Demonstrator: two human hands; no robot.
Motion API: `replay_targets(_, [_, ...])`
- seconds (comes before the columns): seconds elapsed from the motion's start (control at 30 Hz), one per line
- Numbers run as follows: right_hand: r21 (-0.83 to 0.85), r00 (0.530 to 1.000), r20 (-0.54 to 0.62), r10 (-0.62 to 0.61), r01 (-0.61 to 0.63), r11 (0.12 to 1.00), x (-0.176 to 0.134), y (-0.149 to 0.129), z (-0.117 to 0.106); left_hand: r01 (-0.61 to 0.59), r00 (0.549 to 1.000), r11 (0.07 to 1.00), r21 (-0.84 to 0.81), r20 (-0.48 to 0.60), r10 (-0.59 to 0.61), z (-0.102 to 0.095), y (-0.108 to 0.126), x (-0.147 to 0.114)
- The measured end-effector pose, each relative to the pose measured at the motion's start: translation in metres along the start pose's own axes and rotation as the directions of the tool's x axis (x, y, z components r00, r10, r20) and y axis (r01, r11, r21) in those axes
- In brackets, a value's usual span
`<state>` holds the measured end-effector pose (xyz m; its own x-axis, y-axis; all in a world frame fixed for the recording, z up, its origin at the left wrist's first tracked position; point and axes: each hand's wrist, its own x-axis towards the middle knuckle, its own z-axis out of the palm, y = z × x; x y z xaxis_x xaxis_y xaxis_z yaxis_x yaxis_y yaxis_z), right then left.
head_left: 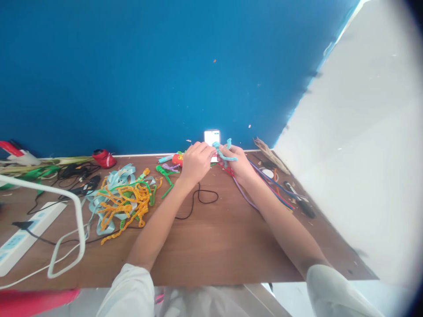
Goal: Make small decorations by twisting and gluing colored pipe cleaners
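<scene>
Light-blue fuzzy pipe cleaners (228, 157), bent and twisted together, are held up between my two hands, in front of a lit phone (212, 137) propped against the wall. My left hand (197, 160) pinches at their left side, its fingertips closed and partly hiding what they grip. My right hand (238, 164) is closed around the right part, with bent ends sticking out above and across the fingers. Below the right hand, long purple, red and blue pipe cleaners (269, 180) lie on the table.
Left of my arms lies a pile of orange twisted pipe cleaners (132, 200) on pale-blue ribbon (102, 224). A white power strip (29, 233) and a white tubular frame (81, 220) are farther left. A black cable (193, 207) curls mid-table; a craft knife (300, 200) lies right.
</scene>
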<state>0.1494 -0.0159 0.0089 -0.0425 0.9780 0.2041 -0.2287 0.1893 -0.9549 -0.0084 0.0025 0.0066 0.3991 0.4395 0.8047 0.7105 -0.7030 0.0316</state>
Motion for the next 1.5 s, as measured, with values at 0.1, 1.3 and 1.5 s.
replay_targets(0.1, [-0.131,0.983,0.069,-0.173,0.18,0.975,-0.001,-0.002,0.0,0.141,0.99,0.958,-0.25,0.047,-0.134,-0.008,0.0,0.004])
replay_targets(1.3, [-0.014,1.0,-0.002,0.012,-0.012,1.0,-0.006,-0.022,-0.006,-0.278,0.933,0.95,0.143,-0.197,0.303,0.003,0.001,-0.005])
replay_targets(1.5, [0.007,0.995,0.06,0.084,-0.084,0.996,-0.008,-0.027,-0.003,-0.281,0.921,0.934,0.221,-0.211,0.327,0.006,-0.007,-0.007])
